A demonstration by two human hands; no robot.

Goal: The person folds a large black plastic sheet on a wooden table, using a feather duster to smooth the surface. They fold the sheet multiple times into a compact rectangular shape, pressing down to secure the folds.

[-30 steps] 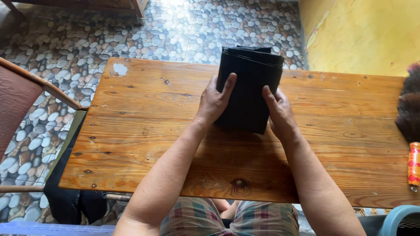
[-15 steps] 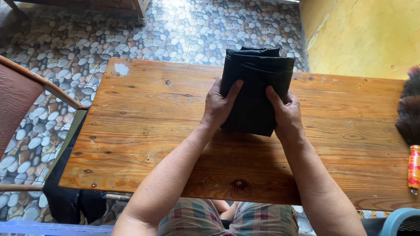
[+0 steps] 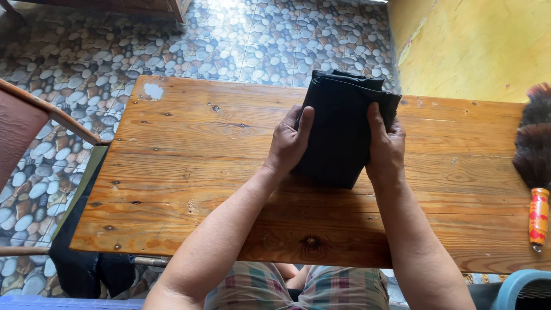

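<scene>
A folded black cloth (image 3: 343,129) lies on the wooden tabletop (image 3: 189,172), its long axis running away from the person toward the far edge. The left hand (image 3: 290,140) presses flat on the cloth's left side, fingers (image 3: 304,123) spread on the fabric; the right hand (image 3: 385,143) clasps its right edge, fingers curled against it. Both hands are equally close. A feather duster (image 3: 534,166) lies well right of the cloth.
</scene>
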